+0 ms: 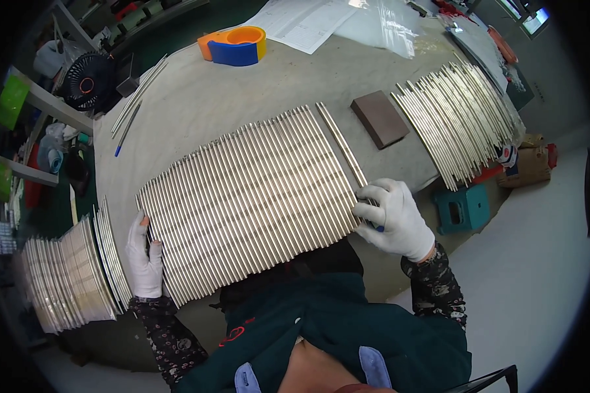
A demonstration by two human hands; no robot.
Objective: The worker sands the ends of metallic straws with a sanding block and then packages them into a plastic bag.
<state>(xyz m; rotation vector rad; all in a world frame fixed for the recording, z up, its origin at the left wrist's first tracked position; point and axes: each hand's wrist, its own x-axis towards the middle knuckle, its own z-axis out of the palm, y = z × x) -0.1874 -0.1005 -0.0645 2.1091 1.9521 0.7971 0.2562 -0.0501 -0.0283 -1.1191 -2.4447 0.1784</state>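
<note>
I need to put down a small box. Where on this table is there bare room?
Bare table lies between the orange-blue tape holder and the middle row of metal rods. Crowded: the brown block and right rod stack.

White knit gloves, dark floral-patterned sleeves, dark teal jacket with pale blue patches.

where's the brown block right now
In the head view the brown block lies flat on the table, right of centre toward the far side, between the big row of metal rods and the rod stack at the right.
</note>
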